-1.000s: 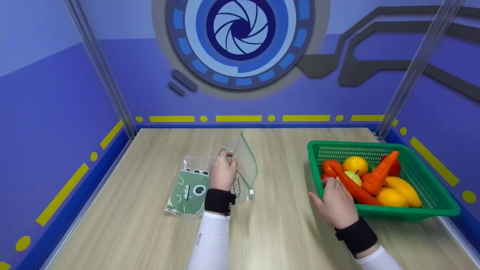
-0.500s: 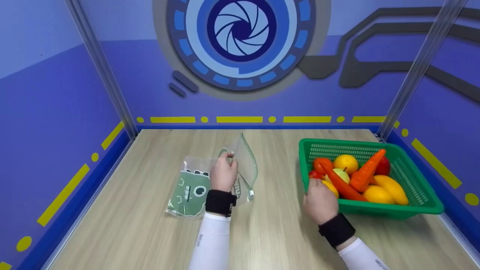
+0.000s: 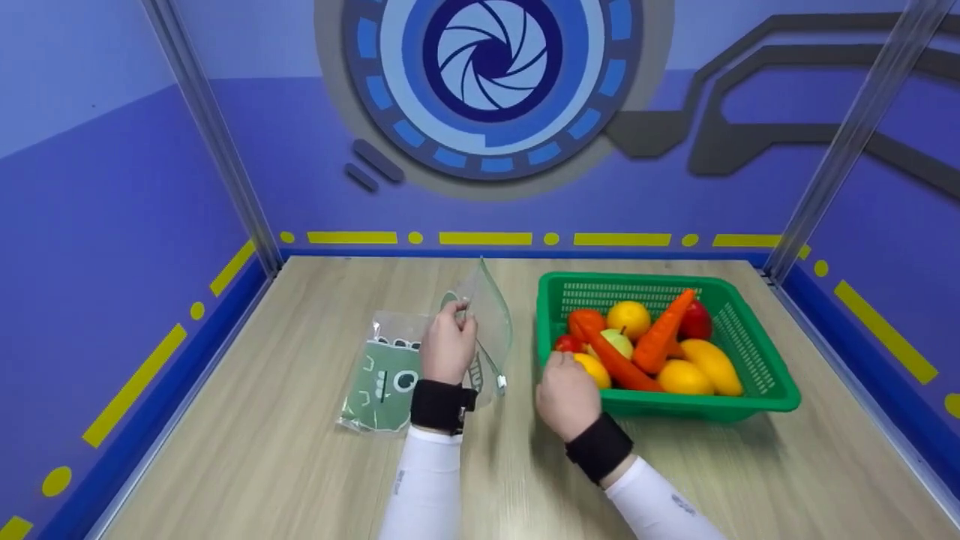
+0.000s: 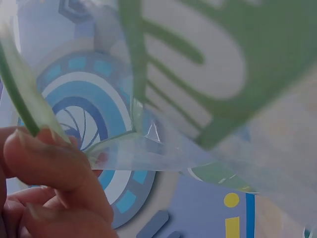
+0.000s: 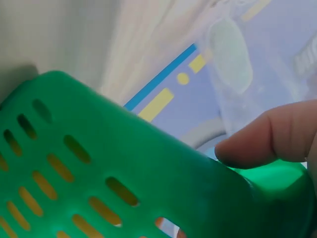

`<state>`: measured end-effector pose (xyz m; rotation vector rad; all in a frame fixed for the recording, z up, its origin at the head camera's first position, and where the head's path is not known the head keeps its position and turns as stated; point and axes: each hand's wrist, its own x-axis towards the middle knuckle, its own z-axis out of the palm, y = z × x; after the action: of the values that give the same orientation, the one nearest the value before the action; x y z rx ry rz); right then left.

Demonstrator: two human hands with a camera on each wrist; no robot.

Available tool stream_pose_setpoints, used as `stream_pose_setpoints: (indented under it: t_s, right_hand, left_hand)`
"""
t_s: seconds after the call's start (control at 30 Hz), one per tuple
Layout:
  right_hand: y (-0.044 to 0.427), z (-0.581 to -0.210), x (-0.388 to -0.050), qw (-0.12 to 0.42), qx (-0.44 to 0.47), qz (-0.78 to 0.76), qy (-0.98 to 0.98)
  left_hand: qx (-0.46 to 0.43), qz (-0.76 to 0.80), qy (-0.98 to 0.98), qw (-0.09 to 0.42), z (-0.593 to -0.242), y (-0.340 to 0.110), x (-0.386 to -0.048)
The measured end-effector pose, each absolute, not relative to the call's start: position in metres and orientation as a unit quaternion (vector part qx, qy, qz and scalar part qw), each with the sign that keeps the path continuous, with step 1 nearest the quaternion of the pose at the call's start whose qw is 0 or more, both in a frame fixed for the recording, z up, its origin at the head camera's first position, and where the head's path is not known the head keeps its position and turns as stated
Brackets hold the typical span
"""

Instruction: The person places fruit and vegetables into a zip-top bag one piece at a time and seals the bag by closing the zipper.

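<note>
Hands (image 3: pixel 568 396) (two) hold one bag (image 3: pixel 492 319); one basket (image 3: pixel 697 407).

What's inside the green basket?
In the green basket: a carrot, a long reddish vegetable, a pale green fruit, yellow fruits and red fruits. Whatever lies beneath is covered; the right hand hides one corner.
</note>
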<state>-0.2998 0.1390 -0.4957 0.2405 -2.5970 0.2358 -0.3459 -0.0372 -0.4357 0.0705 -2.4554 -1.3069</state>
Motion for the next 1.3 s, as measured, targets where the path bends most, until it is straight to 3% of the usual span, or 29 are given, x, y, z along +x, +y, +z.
stream_pose_setpoints:
  t_s: [0.2,0.53,1.07,1.2,1.3]
  right_hand:
    - [0.107,-0.496,-0.301,0.269,0.094,0.071,-0.956]
    - [0.081,-0.494,-0.298,0.211,0.103,0.176,-0.956]
    - [0.095,-0.479,-0.301,0.124,0.242,0.276,-0.922]
    - [0.115,-0.458,-0.304,0.045,0.22,0.325,-0.919]
    - [0.138,-0.441,-0.306,0.029,0.165,0.359,-0.918]
  left_hand:
    - [0.026,-0.471,-0.863,0.182,-0.433,-0.038,-0.345]
    - [0.016,-0.462,-0.863,0.202,-0.433,-0.037,-0.343]
    - [0.017,-0.469,-0.862,0.19,-0.433,-0.037,-0.345]
    - [0.021,-0.471,-0.863,0.183,-0.432,-0.037,-0.345]
    - [0.02,-0.471,-0.864,0.177,-0.432,-0.036,-0.345]
